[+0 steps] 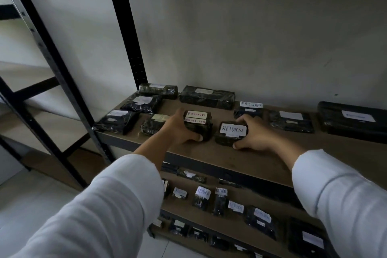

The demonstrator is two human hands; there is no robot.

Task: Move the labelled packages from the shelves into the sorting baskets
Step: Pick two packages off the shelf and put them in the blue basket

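Observation:
Two small dark wrapped packages sit near the front of the brown shelf board [261, 159]. My left hand [178, 130] is closed around the left package [199, 121], whose label reads "Return" with a date beneath. My right hand [253, 134] grips the right package [230, 132], whose white label reads "RETURN". Both packages rest on the board. Each hand has its thumb at the package's front and its fingers over the back. No sorting basket is in view.
Several more dark labelled packages lie along the back and left of this shelf, such as a long one [207, 96] and a large one [351, 118] at the right. Lower shelves [240, 197] hold several more. Black uprights [127, 33] stand at the left.

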